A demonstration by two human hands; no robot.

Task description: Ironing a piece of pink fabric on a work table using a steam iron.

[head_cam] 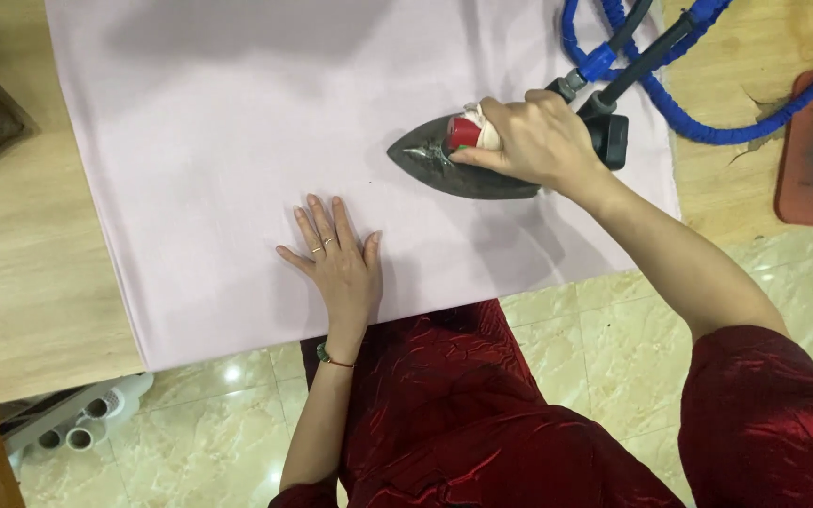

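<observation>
Pale lilac flat cotton cloth (pixel 237 141) lies spread on the light wooden table (pixel 21 273). Right hand (pixel 538 141), fingers wrapped tight round the handle of the dark grey pointed steam iron (pixel 454 165) on the cloth's right part; wrist bent, forearm angled back. Left hand (pixel 336 263) flat near the cloth's front edge, fingers slightly spread, pressing. Best: keep cloth taut w/ that palm, glide iron evenly, clear of fingers.

The left hand (pixel 339 265) lies flat, palm down, fingers (pixel 320 226) spread and pointing away from the body, with rings on two of them and a thin band at the wrist. The right hand (pixel 536 141) is curled closed in a grip, its bare forearm stretched forward from a red sleeve.
</observation>
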